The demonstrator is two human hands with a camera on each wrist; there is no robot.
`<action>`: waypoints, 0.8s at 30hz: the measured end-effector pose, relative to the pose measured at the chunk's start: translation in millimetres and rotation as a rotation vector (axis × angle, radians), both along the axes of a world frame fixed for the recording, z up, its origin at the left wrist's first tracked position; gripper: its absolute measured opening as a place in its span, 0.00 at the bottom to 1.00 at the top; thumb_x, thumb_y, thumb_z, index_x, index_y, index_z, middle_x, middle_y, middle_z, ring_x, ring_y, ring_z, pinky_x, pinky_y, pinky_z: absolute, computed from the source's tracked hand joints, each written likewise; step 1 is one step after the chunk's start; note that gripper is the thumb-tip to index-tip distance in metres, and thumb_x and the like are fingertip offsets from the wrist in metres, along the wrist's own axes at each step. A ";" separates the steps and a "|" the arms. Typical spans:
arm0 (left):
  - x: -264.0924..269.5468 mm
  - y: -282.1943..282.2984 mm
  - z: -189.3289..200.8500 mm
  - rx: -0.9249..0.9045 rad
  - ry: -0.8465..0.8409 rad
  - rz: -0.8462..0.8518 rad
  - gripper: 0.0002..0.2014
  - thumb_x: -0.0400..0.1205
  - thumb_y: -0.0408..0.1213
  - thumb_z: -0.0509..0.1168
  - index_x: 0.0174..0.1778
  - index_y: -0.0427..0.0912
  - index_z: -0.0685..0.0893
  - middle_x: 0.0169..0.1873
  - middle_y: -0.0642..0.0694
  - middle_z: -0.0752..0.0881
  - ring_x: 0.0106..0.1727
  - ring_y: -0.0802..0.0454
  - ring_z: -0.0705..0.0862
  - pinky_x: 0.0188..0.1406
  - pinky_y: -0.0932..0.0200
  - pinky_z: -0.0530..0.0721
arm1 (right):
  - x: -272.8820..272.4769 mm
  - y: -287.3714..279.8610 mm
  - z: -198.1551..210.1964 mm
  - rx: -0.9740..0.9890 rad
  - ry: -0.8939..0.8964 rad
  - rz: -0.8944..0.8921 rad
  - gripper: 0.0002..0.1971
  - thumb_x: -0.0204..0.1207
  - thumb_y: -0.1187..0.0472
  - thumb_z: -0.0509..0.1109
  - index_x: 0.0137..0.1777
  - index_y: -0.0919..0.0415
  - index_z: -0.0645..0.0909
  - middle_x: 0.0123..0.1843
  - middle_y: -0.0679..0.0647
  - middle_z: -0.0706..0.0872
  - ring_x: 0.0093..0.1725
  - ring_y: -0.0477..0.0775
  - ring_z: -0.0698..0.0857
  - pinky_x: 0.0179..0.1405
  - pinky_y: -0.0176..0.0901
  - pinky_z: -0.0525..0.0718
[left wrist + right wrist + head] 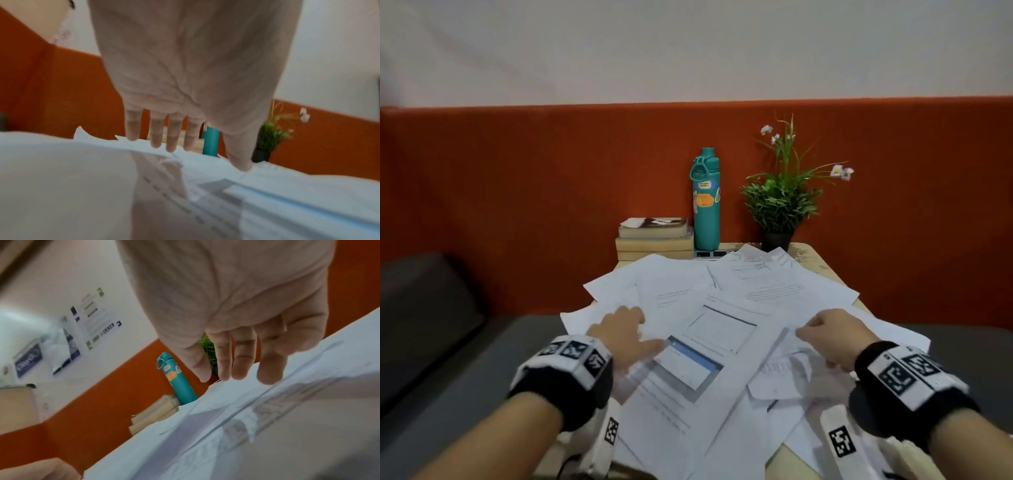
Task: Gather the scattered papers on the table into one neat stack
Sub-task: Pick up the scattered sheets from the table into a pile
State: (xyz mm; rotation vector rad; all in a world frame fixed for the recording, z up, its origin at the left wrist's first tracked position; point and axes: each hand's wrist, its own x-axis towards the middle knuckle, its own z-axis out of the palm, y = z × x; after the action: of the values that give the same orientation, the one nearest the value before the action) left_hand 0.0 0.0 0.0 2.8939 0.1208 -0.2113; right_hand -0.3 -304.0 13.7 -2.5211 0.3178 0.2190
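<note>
Several white printed papers lie overlapping and askew across the small light wooden table, with some corners hanging past its edges. My left hand lies on the left part of the pile. In the left wrist view that left hand shows straight, spread fingers with their tips touching the papers. My right hand hovers on the right side of the pile. Seen from the right wrist, the right hand has loosely bent fingers hanging down onto a raised sheet, with nothing pinched.
At the table's far edge stand a stack of books, a teal bottle, a potted plant and a power strip. Behind them is an orange-red padded wall. Grey seat cushions flank the table.
</note>
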 end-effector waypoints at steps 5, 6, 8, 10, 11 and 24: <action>25.8 -4.7 -11.2 0.151 0.194 0.032 0.48 0.66 0.70 0.66 0.77 0.45 0.64 0.74 0.44 0.71 0.73 0.43 0.72 0.69 0.45 0.74 | 44.8 -21.7 -11.7 -0.117 0.009 -0.076 0.15 0.77 0.58 0.66 0.56 0.68 0.85 0.54 0.63 0.90 0.48 0.60 0.86 0.39 0.41 0.76; 28.7 -3.0 -12.2 0.138 0.190 0.040 0.49 0.63 0.71 0.68 0.76 0.47 0.65 0.71 0.46 0.73 0.70 0.45 0.74 0.67 0.47 0.76 | 53.8 -27.1 -14.1 -0.147 0.022 -0.110 0.17 0.77 0.58 0.66 0.61 0.68 0.83 0.62 0.65 0.86 0.53 0.61 0.85 0.44 0.42 0.78; 32.4 1.4 -13.8 0.033 0.174 0.074 0.44 0.60 0.68 0.72 0.69 0.50 0.70 0.61 0.52 0.81 0.59 0.50 0.80 0.57 0.52 0.81 | 68.2 -36.3 -17.1 -0.203 0.072 -0.172 0.25 0.75 0.54 0.69 0.69 0.66 0.76 0.75 0.67 0.74 0.67 0.65 0.79 0.57 0.48 0.79; 33.3 2.2 -12.6 -0.085 0.163 0.099 0.31 0.64 0.58 0.76 0.57 0.52 0.72 0.46 0.56 0.81 0.49 0.54 0.81 0.44 0.60 0.81 | 79.5 -43.3 -21.0 -0.253 0.154 -0.195 0.32 0.72 0.46 0.72 0.71 0.65 0.73 0.76 0.66 0.70 0.72 0.65 0.75 0.61 0.49 0.78; 33.5 2.5 -9.4 -0.092 0.133 0.086 0.23 0.68 0.54 0.75 0.50 0.52 0.72 0.40 0.57 0.78 0.44 0.56 0.79 0.37 0.64 0.76 | 84.4 -44.9 -22.5 -0.284 0.197 -0.173 0.31 0.72 0.44 0.72 0.67 0.65 0.75 0.74 0.65 0.74 0.71 0.63 0.75 0.60 0.47 0.78; 17.7 36.7 17.4 -0.925 -0.064 0.425 0.05 0.82 0.28 0.64 0.53 0.36 0.81 0.44 0.35 0.92 0.46 0.34 0.91 0.45 0.40 0.89 | 93.1 -50.0 -8.5 -0.279 0.314 -0.190 0.47 0.65 0.37 0.76 0.77 0.68 0.66 0.77 0.62 0.73 0.75 0.61 0.71 0.70 0.48 0.73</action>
State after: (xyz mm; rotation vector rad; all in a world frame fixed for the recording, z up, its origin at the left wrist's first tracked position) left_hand 17.7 36.7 17.4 1.8994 0.4762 -0.0639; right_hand 92.8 -353.9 5.2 -2.7039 0.7562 0.5286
